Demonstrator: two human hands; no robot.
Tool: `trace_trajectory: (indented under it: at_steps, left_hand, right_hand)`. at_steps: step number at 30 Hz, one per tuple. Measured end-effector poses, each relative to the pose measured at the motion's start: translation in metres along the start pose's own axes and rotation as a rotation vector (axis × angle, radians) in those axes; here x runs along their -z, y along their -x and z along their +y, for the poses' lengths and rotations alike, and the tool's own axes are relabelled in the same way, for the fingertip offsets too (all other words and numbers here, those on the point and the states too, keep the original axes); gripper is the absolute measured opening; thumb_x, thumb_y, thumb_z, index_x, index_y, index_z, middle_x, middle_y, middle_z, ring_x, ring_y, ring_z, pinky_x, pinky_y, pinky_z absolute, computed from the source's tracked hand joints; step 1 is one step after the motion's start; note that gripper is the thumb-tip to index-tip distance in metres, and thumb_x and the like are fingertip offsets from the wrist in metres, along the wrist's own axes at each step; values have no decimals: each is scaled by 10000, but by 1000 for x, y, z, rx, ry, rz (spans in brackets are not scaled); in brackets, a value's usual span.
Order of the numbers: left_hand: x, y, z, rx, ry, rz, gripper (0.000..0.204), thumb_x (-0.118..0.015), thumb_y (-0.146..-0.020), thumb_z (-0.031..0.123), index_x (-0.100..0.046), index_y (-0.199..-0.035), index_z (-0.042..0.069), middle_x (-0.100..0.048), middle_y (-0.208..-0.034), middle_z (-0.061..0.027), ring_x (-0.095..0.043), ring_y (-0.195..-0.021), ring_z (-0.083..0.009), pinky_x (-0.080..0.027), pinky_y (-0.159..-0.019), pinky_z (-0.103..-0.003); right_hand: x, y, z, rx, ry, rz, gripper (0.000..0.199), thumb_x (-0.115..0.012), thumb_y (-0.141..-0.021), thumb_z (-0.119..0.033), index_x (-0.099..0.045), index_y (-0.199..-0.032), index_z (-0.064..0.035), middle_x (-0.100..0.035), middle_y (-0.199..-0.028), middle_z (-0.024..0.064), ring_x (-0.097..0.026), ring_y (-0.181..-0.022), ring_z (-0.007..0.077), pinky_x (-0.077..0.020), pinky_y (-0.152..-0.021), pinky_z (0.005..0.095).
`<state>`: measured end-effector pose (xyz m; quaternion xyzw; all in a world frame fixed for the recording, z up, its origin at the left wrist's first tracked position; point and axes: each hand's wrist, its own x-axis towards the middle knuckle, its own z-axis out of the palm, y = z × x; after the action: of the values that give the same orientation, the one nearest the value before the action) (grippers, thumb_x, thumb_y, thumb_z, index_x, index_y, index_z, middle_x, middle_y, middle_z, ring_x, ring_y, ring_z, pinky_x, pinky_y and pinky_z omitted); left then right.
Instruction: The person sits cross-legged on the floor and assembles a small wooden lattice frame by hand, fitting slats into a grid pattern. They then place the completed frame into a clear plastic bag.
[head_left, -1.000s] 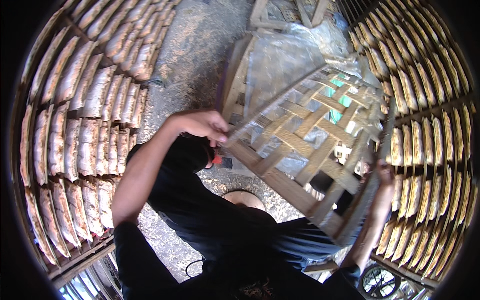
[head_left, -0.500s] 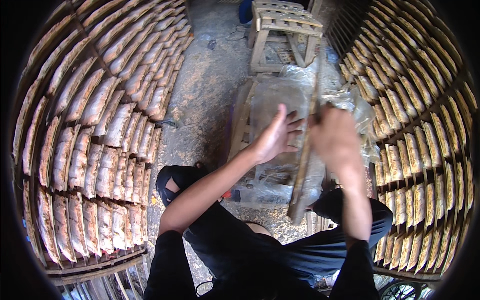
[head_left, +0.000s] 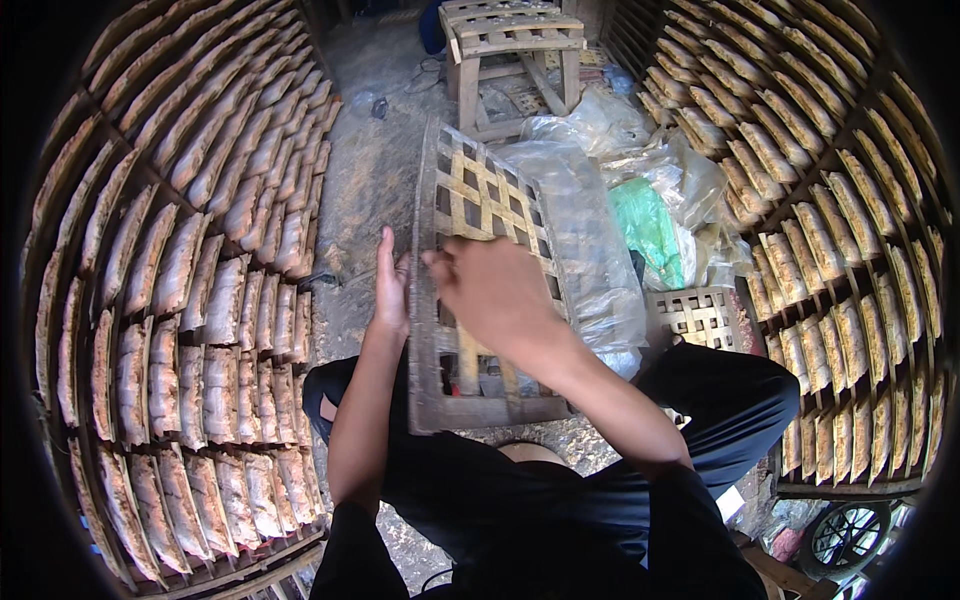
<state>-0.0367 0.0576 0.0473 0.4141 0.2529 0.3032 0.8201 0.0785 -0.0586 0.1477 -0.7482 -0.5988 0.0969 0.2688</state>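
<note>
Between the two long racks of drying cakes, the seated person holds a woven bamboo tray (head_left: 470, 290) flat over the lap. The left hand (head_left: 390, 285) lies along the tray's left edge, fingers straight and pressed to the rim rather than wrapped round it. The right hand (head_left: 490, 295) rests on top of the lattice near its middle, fingers bent; whether they hook through the gaps I cannot tell.

That grip looks thin to me. With one palm only flat against the rim, the tray could tip away toward the far end, which hangs out over the clear plastic sheet (head_left: 590, 240) and the green bag (head_left: 645, 230) on the floor (head_left: 375, 150). If it drops there, it may snag or tear the plastic.

Close on the left runs a rack (head_left: 200, 300) packed with pale cakes standing on edge, and another rack (head_left: 850, 250) lines the right. A wide swing of the tray in this narrow aisle might knock a row loose, and those cakes look brittle.

A second, smaller lattice (head_left: 700, 315) lies by the right knee, and a wooden stool (head_left: 510, 40) stands farther up the aisle; either could catch a corner of the tray if it is pushed forward carelessly. The slats themselves look rough, so splinters are a fair risk too.
</note>
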Motion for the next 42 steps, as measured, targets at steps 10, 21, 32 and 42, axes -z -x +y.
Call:
trace_trajectory:
  at_steps: [10,21,32,42]
  left_hand:
    - [52,18,-17,201,-341,181,573,-637,-895,419,-533,-1287,14,-664,-1136,-115,-654,-962,-211,-554,-789,-352]
    - [74,9,-21,181,-583,294,415,-704,-881,345,-675,-1118,5,-726,-936,-95,-637,-730,-118,-505,-635,-245]
    - [27,-18,-15,63,-107,135,539,-556,-948,434,-556,-1258,-6,-686,-1095,-149,-662,-858,-181,-529,-769,-307]
    - [36,-41,-118,134,-955,467,351,-801,-758,334,-713,-863,11,-668,-708,-47,-607,-562,-109,-487,-499,-241]
  right_hand:
    - [-63,156,198,-643,-110,-30,444,-553,-948,-421,-660,-989,9,-674,-897,255,-665,-886,377,-512,-798,439]
    - [-119,187,210,-976,-1161,-25,460,-533,-981,-437,-612,-1076,5,-602,-891,69,-574,-806,131,-472,-754,300]
    - [-4,141,193,-882,-996,313,591,-592,-927,-497,-636,-1103,65,-656,-831,120,-627,-673,167,-520,-650,303]
    - [86,129,313,-822,-814,568,577,-586,-950,-453,-610,-1161,84,-620,-915,76,-566,-813,143,-476,-769,305]
